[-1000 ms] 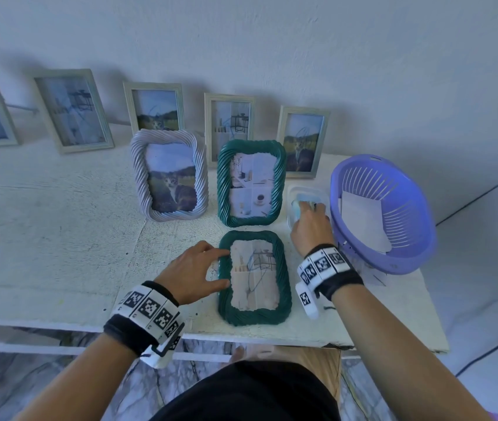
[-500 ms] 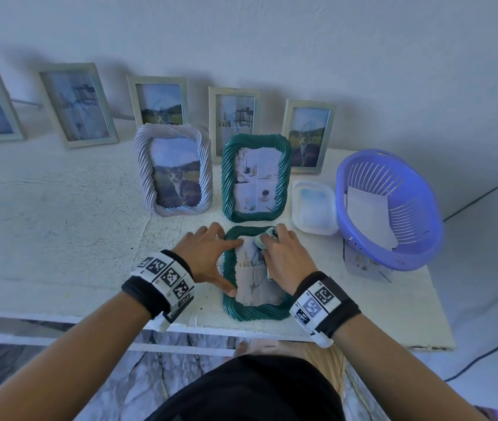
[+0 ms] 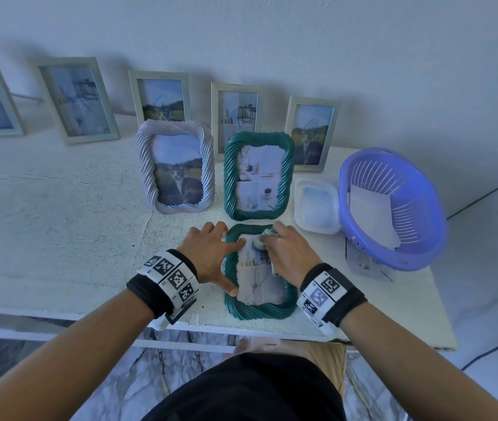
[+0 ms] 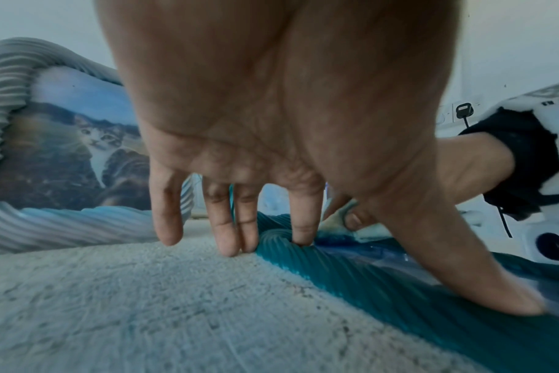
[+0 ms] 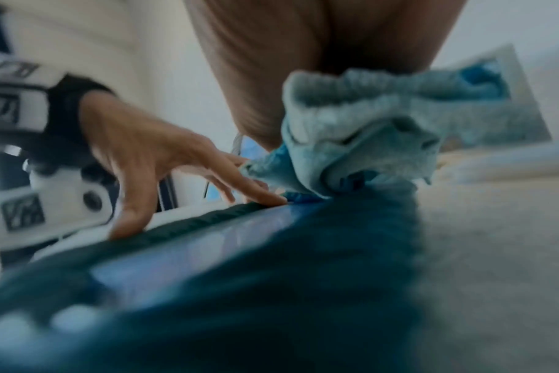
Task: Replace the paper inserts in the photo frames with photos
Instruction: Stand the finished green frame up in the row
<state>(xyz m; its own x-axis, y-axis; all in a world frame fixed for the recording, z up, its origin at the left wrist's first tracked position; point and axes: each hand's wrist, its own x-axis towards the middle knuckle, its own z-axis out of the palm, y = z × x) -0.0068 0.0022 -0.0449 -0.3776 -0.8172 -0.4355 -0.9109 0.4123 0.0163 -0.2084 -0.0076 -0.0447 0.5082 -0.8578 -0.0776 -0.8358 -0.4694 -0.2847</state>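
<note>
Frame (image 3: 259, 308), the dark green twisted one, lies flat and face up at the front edge of the bench (image 3: 59, 238), its long axis running from that edge toward the wall, directly before the person. Both hands are on it, so neither has to reach. Left hand (image 3: 211, 253) bears on the left rail with its grip spread apart and flat, thumb toward the near corner and forefinger laid across the far left corner onto the glass, clamped on nothing. Right hand (image 3: 290, 256) has its grip closed around a bunched pale blue cloth (image 5: 351, 136), which touches the glass at the far end of the frame, just beside the left forefinger. A wipe would likely run down the long axis toward the front edge, with the left hand pinning the frame against sliding. Whether the sheet under the glass is a photo or a paper insert is hard to tell from the head view.
</note>
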